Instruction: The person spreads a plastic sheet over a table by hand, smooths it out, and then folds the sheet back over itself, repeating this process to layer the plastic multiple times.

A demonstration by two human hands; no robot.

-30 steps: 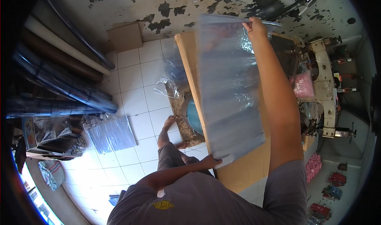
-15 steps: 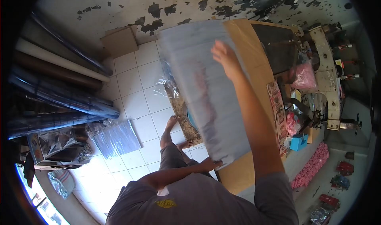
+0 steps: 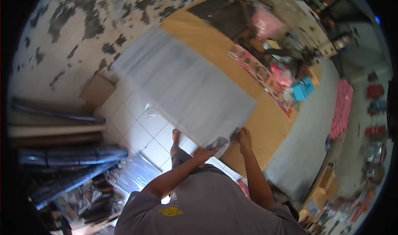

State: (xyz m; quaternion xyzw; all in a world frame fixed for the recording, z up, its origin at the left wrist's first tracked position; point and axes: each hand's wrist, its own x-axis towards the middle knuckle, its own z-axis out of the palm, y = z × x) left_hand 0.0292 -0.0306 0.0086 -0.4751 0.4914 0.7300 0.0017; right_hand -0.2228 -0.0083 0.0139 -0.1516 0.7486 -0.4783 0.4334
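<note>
A large grey translucent sheet (image 3: 186, 81) lies over the tan table top (image 3: 269, 139), its left side reaching past the table's edge. At the near edge of the sheet, my left hand (image 3: 203, 154) is closed on its left corner, where the material is folded and creased. My right hand (image 3: 243, 138) pinches the same near edge farther right, close to the right corner. The fingertips of both hands are partly blurred.
Long rolls (image 3: 74, 155) lie at the left beside a shiny flat sheet (image 3: 137, 172) on the tiled floor. Beyond the table's right side are a printed strip (image 3: 261, 77), a blue box (image 3: 303, 89) and pink bundles (image 3: 342, 108). A cardboard box (image 3: 319, 193) stands lower right.
My right hand has come down from above the sheet to its near edge and closed there. My left hand stays at the near edge. The view has turned, so the scene appears rotated.
</note>
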